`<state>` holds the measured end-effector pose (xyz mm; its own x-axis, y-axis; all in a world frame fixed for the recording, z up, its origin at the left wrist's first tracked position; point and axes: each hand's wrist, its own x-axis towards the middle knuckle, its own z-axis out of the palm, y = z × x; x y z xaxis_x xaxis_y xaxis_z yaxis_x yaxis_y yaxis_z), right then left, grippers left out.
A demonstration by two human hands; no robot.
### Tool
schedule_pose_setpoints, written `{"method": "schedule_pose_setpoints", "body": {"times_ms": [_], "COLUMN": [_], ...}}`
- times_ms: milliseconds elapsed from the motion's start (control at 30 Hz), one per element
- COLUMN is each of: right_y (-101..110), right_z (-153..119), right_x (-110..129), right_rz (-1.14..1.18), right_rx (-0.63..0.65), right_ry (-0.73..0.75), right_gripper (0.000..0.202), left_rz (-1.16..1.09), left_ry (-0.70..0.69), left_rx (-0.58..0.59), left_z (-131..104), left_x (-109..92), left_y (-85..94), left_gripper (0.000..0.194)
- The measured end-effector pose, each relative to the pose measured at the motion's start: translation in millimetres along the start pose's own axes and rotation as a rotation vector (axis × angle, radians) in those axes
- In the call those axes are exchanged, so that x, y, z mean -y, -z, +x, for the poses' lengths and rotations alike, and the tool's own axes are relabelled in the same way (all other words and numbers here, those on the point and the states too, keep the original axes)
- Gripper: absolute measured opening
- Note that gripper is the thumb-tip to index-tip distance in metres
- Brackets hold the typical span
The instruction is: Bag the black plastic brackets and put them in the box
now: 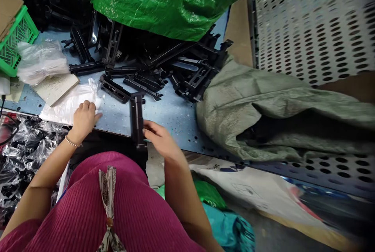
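Note:
My right hand (161,138) grips a long black plastic bracket-like part (137,121) by its right side, holding it over the table's front edge. The part stands lengthwise toward me, its kind not plain. On the left, my left hand (84,119) rests on a flat stack of clear plastic bags (63,107), fingers bent over it and thumb held apart. Just beyond the held part lies a similar black part (115,88). A heap of such black parts (146,80) spreads across the back of the blue table (166,111).
A green sack (164,2) overhangs the heap. To the right sits an open grey-green woven sack (263,103), against a perforated metal panel (316,25). At left are a green crate (20,37), bundled bags (42,62) and a cardboard piece (57,88). Bagged parts (26,158) fill the lower left.

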<state>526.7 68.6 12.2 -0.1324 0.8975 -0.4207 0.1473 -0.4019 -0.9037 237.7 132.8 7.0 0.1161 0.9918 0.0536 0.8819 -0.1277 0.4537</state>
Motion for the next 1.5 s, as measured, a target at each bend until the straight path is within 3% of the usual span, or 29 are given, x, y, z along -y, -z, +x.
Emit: {"method": "schedule_pose_setpoints", "body": {"times_ms": [67, 200, 300, 367, 467, 567, 667, 733, 800, 900, 1000, 1133, 1233, 1367, 1500], "right_y": [-21.3, -65.7, -96.4, -107.5, -103.9, -87.9, -80.4, -84.8, -93.8, -106.1, -110.4, -112.8, -118.9, -125.1, -123.2], "right_z": [12.4, 47.1, 77.8, 93.4, 98.2, 79.6, 53.5, 42.9, 41.5, 51.7, 61.9, 63.6, 61.6, 58.1, 49.7], "right_x": [3.9, 12.4, 17.8, 18.9, 17.5, 14.8, 8.9, 1.6, -7.4, -17.5, -18.7, -13.0, -10.5, -9.8, -8.1], "right_rz": [0.219, 0.555, 0.669, 0.709, 0.72, 0.693, 0.706, 0.749, 0.822, 0.935, 0.935, 0.881, 0.89, 0.87, 0.96], "right_rx": [0.092, 0.285, 0.434, 0.424, 0.308, 0.248, 0.443, 0.633, 0.735, 0.695, 0.581, 0.614, 0.662, 0.538, 0.41], "right_ry": [-0.046, -0.111, -0.113, -0.114, -0.128, -0.12, -0.189, -0.313, -0.457, -0.56, -0.44, -0.362, -0.434, -0.354, -0.263], "right_gripper": [0.032, 0.035, 0.034, 0.033, 0.029, 0.026, 0.034, 0.034, 0.028, 0.025, 0.024, 0.024, 0.024, 0.02, 0.02], "left_rz": [-0.062, -0.509, -0.661, -0.674, -0.534, -0.283, -0.26, -0.345, -0.414, -0.405, -0.235, -0.067, -0.125, -0.257, -0.258], "left_ry": [0.032, 0.028, 0.083, 0.122, 0.093, -0.054, -0.088, -0.049, -0.036, -0.134, -0.166, -0.119, -0.261, -0.494, -0.418], "left_rx": [0.054, 0.049, -0.002, -0.08, -0.195, -0.101, -0.007, -0.027, -0.065, -0.109, -0.111, -0.101, -0.119, 0.013, -0.055], "left_z": [10.1, 9.7, 2.6, -3.4, -14.2, -20.3, -16.0, -12.0, -12.9, -26.3, -41.9, -46.3, -47.9, -61.5, -70.6], "left_x": [7.4, 30.6, 35.7, 35.9, 37.4, 40.6, 43.4, 43.1, 40.2, 33.8, 32.4, 34.7, 25.6, 12.8, 25.1], "left_y": [-7.8, -1.0, 10.5, 18.8, 30.8, 34.0, 26.8, 22.4, 22.1, 27.0, 28.5, 22.8, 21.5, 25.0, 21.0], "left_gripper": [0.014, 0.018, 0.014, 0.013, 0.005, 0.023, 0.041, 0.046, 0.048, 0.041, 0.033, 0.055, 0.065, 0.074, 0.075]}}
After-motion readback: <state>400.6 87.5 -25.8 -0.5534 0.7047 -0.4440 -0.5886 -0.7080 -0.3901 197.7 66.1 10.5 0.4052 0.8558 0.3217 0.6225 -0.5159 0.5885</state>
